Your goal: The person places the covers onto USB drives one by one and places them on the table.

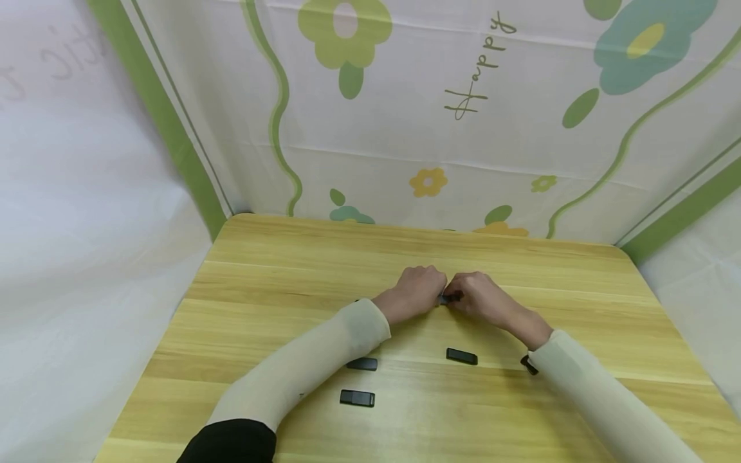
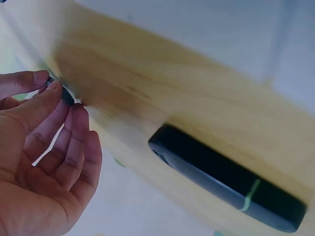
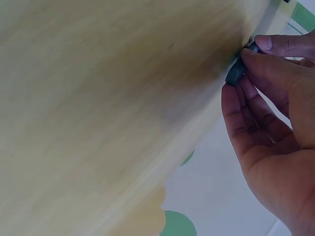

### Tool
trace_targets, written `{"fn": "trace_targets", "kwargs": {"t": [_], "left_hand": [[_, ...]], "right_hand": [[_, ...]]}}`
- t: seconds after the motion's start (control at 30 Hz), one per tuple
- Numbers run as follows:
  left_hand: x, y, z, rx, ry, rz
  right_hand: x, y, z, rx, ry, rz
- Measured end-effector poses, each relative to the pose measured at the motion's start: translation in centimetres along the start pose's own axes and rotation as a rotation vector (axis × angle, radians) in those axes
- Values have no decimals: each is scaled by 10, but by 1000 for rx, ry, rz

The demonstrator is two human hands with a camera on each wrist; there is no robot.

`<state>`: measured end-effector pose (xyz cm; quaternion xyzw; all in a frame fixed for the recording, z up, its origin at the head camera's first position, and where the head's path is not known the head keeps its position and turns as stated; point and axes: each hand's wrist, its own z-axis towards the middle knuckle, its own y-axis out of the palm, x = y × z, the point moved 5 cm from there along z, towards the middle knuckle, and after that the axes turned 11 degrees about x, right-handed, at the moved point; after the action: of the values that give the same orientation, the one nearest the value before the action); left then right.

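Note:
Near the middle of the table, my left hand point(image 1: 415, 292) and right hand point(image 1: 479, 297) meet over a small dark stick point(image 1: 450, 298) that looks like a USB drive. In the right wrist view, the right thumb and fingers pinch this stick point(image 3: 236, 73), its dark end poking out. The left wrist view shows the left fingertips pinching its dark body point(image 2: 67, 96), with the other fingers bent below. Much of it is hidden by the fingers. A larger-looking black stick point(image 2: 226, 177) with a pale green line across it lies close to the left wrist camera.
Nearer the person, a black stick point(image 1: 461, 356) lies right of centre, and another point(image 1: 357, 398) lies left. One more point(image 1: 363, 364) is partly covered by the left sleeve point(image 1: 312, 360). A dark object point(image 1: 529, 365) shows beside the right cuff. Printed cloth point(image 1: 376, 128) hangs behind the table point(image 1: 278, 257).

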<state>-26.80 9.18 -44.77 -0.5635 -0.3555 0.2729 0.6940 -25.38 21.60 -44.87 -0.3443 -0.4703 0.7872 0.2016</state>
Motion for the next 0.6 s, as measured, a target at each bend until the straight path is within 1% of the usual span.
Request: {"fn": "trace_targets", "kwargs": {"t": [0.23, 0.37, 0.5, 0.6], "left_hand": [[1, 2, -2, 16, 22, 33], [-1, 3, -5, 5, 18, 49], [-3, -2, -10, -3, 12, 71], [-4, -8, -15, -5, -7, 73]], "right_hand": [[0, 4, 0, -8, 1, -8], [-2, 5, -1, -1, 7, 1], [-1, 4, -4, 7, 28, -5], [0, 2, -5, 18, 36, -32]]}}
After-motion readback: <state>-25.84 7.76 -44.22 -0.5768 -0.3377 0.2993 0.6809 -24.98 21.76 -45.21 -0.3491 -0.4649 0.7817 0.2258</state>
